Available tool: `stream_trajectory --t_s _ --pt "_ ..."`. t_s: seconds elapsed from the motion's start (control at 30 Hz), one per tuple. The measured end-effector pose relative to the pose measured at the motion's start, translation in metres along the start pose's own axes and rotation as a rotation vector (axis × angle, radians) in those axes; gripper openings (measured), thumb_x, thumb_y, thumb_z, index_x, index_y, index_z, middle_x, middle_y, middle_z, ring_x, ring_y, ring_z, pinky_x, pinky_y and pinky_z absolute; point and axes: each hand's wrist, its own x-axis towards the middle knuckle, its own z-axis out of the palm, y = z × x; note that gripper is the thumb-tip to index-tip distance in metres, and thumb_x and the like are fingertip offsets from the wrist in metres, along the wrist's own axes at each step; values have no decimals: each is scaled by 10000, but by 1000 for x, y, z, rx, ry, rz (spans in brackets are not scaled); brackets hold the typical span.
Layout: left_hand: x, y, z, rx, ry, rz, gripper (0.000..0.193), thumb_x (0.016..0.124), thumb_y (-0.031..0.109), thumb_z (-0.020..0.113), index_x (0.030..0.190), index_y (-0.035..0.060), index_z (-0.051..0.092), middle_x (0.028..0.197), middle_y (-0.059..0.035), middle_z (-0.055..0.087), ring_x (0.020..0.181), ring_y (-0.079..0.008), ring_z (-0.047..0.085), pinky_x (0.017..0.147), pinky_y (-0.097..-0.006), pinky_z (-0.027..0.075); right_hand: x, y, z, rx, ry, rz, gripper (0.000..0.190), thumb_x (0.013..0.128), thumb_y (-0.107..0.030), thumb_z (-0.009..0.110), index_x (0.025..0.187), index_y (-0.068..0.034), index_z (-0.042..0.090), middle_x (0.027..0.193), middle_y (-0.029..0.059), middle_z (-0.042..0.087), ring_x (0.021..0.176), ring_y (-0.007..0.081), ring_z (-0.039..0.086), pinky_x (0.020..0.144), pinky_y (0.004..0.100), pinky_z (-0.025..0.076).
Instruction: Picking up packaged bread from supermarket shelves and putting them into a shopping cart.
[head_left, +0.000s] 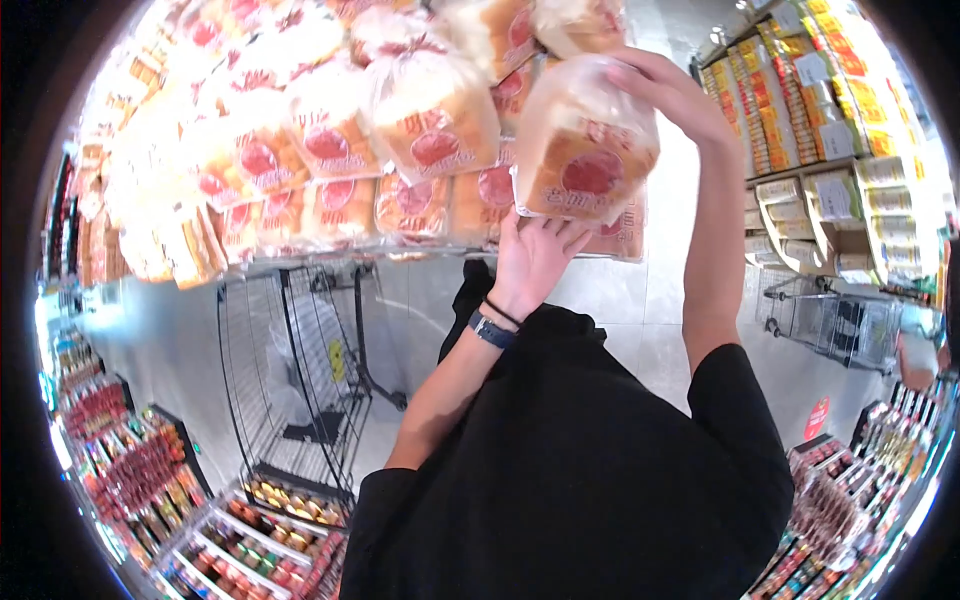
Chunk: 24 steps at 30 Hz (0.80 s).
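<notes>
A loaf of bread in a clear plastic bag (589, 157) with red printing is raised in front of the stacked loaves. My right hand (649, 86) grips the upper right of the bag, its thumb on the front film. From below, my left hand (536, 251) supports the bag's bottom edge, palm up and fingers spread, with the fingertips partly hidden by the loaf. A dark watch (491, 330) and a thin black band are on the left wrist. Similar bagged loaves (431, 124) stand in rows to the left of the held one.
The bread display's front edge (420, 247) runs before me. A wire shopping cart (300, 390) with a plastic bag stands at my left. Shelves of yellow packages (802, 90) rise at the right, with another cart (832, 326) below them. Stocked goods racks (255, 547) are at lower left.
</notes>
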Motion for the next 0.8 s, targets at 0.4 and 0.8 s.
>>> stream_trajectory --t_s 0.4,0.8 --pt "74 33 -8 -109 -53 65 726 1044 562 339 1535 28 307 1574 -120 374 1494 -335 327 1259 -478 227 142 17 21 -288 -57 -177 412 1041 -370 574 1320 -81 661 1283 119 668 1208 252 616 1056 367 456" --pt "67 46 10 -114 88 7 775 1070 497 299 1581 -63 137 1618 -240 291 1511 -379 305 1257 -496 251 70 49 57 -426 667 -310 379 983 -130 625 1351 -42 602 1359 159 588 1291 308 549 1089 408 445"
